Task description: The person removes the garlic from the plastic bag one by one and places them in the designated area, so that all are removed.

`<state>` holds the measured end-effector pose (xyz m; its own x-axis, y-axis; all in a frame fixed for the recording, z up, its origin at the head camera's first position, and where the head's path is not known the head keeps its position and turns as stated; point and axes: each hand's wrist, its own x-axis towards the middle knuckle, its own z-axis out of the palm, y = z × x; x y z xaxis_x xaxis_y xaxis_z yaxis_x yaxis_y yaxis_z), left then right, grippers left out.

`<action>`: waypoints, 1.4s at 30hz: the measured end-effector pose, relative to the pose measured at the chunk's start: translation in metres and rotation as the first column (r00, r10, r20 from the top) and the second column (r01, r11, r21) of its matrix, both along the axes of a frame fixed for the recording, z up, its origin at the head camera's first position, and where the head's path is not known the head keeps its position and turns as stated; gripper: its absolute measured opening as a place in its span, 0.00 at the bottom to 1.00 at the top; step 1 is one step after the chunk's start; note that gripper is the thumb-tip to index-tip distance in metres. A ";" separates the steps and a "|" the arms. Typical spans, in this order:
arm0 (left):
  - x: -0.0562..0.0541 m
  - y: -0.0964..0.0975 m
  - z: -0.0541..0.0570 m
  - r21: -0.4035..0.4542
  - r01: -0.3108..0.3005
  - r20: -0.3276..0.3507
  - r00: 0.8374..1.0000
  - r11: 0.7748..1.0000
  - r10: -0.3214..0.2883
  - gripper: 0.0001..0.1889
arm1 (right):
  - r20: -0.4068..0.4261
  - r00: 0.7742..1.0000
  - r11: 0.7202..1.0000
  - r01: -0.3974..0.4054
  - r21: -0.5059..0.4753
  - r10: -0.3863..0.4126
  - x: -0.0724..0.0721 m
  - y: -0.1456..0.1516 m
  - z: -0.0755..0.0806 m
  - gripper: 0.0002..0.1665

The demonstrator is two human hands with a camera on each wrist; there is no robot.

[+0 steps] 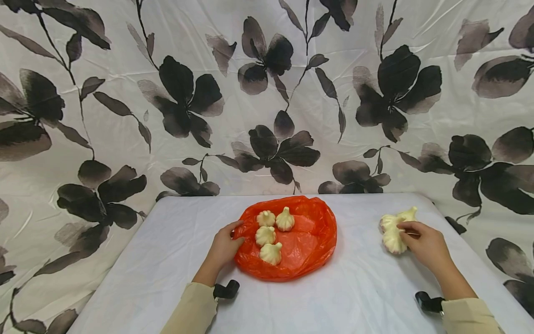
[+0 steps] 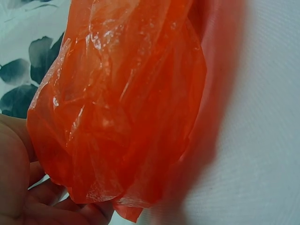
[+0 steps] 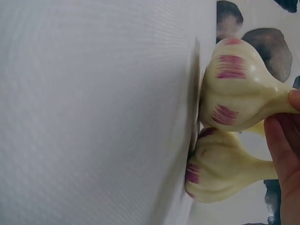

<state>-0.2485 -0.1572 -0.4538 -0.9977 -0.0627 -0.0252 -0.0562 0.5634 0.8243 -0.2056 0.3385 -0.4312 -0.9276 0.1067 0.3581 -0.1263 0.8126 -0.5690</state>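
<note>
A red plastic bag [image 1: 306, 241] lies spread on the table with its mouth facing up and its rim bunched in a ring. Several pale garlic bulbs [image 1: 271, 253] sit inside it, toward its left side. My left hand [image 1: 223, 248] holds the bag's left rim between thumb and fingers. At the right, my right hand [image 1: 427, 246] pinches one garlic bulb [image 3: 234, 86] by its stem. Another purple-streaked bulb [image 3: 220, 171] stands right beside it in the right wrist view. These bulbs form a small cluster on the table in the head view.
A white cloth covers the table [image 1: 359, 297]. Behind it hangs a pale curtain [image 1: 333, 139] printed with dark flowers. Black wrist cameras [image 1: 226, 290] are strapped at both sleeves. White tabletop lies between the bag and the right-hand bulbs.
</note>
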 end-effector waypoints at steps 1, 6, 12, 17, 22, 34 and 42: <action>0.000 0.000 0.000 0.000 0.000 -0.001 1.000 1.000 0.000 0.28 | -0.004 1.000 1.000 -0.002 0.001 0.002 0.000 0.000 -0.001 0.13; 0.000 0.000 0.000 -0.002 -0.004 0.001 1.000 1.000 0.004 0.28 | -0.013 1.000 1.000 -0.004 -0.004 0.004 0.001 0.000 -0.002 0.12; 0.000 0.000 -0.001 -0.010 -0.010 0.004 1.000 1.000 0.010 0.28 | -0.020 1.000 1.000 -0.001 -0.003 0.001 0.001 0.000 -0.002 0.11; -0.001 -0.001 -0.004 -0.005 -0.010 0.009 1.000 1.000 0.010 0.28 | -0.011 1.000 1.000 0.003 0.012 -0.002 0.001 -0.001 -0.002 0.11; -0.001 -0.001 -0.004 -0.004 -0.009 0.007 1.000 1.000 0.009 0.28 | -0.001 1.000 1.000 -0.004 0.006 0.004 0.002 -0.003 0.001 0.12; -0.001 -0.001 -0.003 0.003 -0.011 0.004 1.000 1.000 0.011 0.28 | -0.029 0.999 0.999 -0.036 0.030 0.037 0.001 -0.008 0.007 0.11; -0.001 -0.001 -0.003 0.002 -0.009 0.005 1.000 1.000 0.009 0.28 | -0.061 0.997 0.998 -0.053 0.023 0.055 0.000 -0.017 0.014 0.11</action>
<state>-0.2492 -0.1582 -0.4565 -0.9970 -0.0717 -0.0305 -0.0655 0.5608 0.8254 -0.2053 0.3211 -0.4175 -0.9080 0.0487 0.4162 -0.2043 0.8156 -0.5413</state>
